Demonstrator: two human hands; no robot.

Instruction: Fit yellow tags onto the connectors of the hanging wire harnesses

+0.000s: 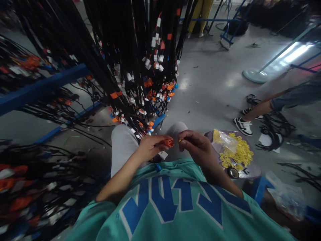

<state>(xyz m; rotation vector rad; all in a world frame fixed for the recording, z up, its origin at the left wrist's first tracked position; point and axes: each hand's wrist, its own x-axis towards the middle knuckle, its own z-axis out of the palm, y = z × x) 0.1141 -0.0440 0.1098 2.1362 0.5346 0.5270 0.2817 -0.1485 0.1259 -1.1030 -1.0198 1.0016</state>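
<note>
My left hand (153,146) is closed around an orange connector (169,143), whose open face points to the right. Just across from it, my right hand (195,144) pinches a small yellow clip (180,141), mostly covered by the fingertips. A short gap separates the clip from the connector. Below my left fingers hangs a white tag or connector (163,154). To the right of my right hand, many similar yellow clips (237,150) lie in a heap on a stool seat (255,171), partly under a clear plastic bag (228,142).
Bundles of black cables (132,50) with orange and white connectors hang ahead of my knees. A blue frame bar (45,85) crosses at left. A roll of tape (233,172) sits on the stool. At right are a person's leg (259,112) and a round stand base (255,76).
</note>
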